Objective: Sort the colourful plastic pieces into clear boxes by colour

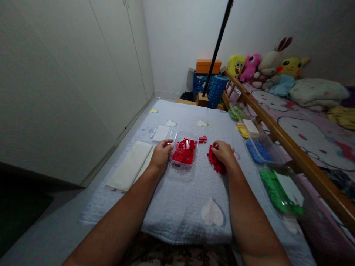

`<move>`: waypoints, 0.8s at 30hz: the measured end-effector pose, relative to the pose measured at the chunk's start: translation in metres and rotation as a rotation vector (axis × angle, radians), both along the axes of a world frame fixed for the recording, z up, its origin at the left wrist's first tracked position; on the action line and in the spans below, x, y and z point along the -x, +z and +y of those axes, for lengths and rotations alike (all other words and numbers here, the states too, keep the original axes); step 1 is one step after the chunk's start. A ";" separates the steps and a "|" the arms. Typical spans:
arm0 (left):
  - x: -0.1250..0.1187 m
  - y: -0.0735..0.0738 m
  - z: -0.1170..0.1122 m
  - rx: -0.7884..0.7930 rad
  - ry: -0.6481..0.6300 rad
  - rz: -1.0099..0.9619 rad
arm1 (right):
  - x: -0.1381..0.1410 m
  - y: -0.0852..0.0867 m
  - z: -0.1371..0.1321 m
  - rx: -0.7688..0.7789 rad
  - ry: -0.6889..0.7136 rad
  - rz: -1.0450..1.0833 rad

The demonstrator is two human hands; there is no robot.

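Note:
A clear plastic box point(194, 137) with red bricks point(184, 151) in it sits on the pale blue blanket point(183, 199). My left hand point(161, 154) grips the box's left rim, fingers curled over the edge. My right hand point(224, 152) rests curled on a loose pile of red bricks point(216, 164) just right of the box, fingers pinched on some of them. A single red piece point(202, 139) lies behind the pile.
White sheets point(130, 166) and a clear lid point(161, 133) lie to the left. Boxes of blue point(257, 150), green point(277, 192), yellow point(243, 130) and light green point(235, 112) bricks line the right, along a wooden bed rail point(291, 147). Plush toys point(260, 66) sit on the bed.

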State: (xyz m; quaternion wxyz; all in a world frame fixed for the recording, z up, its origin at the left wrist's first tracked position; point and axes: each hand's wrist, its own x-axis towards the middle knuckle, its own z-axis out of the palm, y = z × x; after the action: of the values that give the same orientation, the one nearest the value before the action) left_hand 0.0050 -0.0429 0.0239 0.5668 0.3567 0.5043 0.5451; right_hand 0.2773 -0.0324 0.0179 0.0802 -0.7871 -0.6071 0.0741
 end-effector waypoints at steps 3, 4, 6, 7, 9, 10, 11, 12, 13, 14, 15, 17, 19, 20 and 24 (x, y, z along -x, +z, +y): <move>0.000 0.002 -0.001 -0.001 -0.001 -0.002 | 0.001 0.000 0.000 -0.039 0.017 0.011; 0.000 0.003 -0.001 0.000 -0.002 -0.003 | 0.001 0.001 0.000 -0.072 0.016 0.025; 0.000 0.003 -0.001 0.001 0.002 -0.001 | 0.004 0.003 -0.001 -0.182 0.027 0.096; 0.000 0.003 -0.001 0.001 0.003 0.002 | 0.007 0.005 -0.001 -0.256 0.051 0.154; 0.000 0.003 -0.001 -0.003 -0.004 0.006 | 0.017 0.008 -0.002 -0.406 0.144 0.291; 0.000 0.003 -0.001 -0.004 -0.008 0.007 | 0.025 0.009 -0.003 -0.464 0.203 0.352; 0.000 0.002 -0.001 -0.004 -0.013 0.007 | 0.033 0.010 -0.005 -0.508 0.263 0.402; 0.000 0.002 -0.001 -0.004 -0.018 0.006 | 0.041 0.011 -0.007 -0.531 0.316 0.434; 0.000 0.001 0.000 -0.004 -0.021 0.005 | 0.050 0.011 -0.009 -0.538 0.358 0.450; 0.000 0.001 0.000 -0.005 -0.023 0.003 | 0.058 0.012 -0.011 -0.535 0.391 0.452; 0.000 0.001 0.000 -0.006 -0.024 0.001 | 0.065 0.012 -0.013 -0.524 0.416 0.441; 0.001 0.001 0.000 -0.008 -0.027 0.000 | 0.075 0.013 -0.017 -0.482 0.442 0.408; 0.001 0.000 0.000 -0.007 -0.030 0.000 | 0.080 0.014 -0.017 -0.443 0.439 0.379; 0.001 0.000 0.000 -0.005 -0.030 0.001 | 0.081 0.014 -0.017 -0.436 0.427 0.370; 0.001 0.000 0.001 0.000 -0.020 0.009 | 0.081 0.011 -0.012 -0.466 0.338 0.345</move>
State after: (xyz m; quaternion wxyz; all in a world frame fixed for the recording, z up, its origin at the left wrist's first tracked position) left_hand 0.0040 -0.0422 0.0235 0.5697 0.3642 0.5033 0.5380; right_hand 0.1963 -0.0447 0.0292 0.3462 -0.6115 -0.7073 0.0774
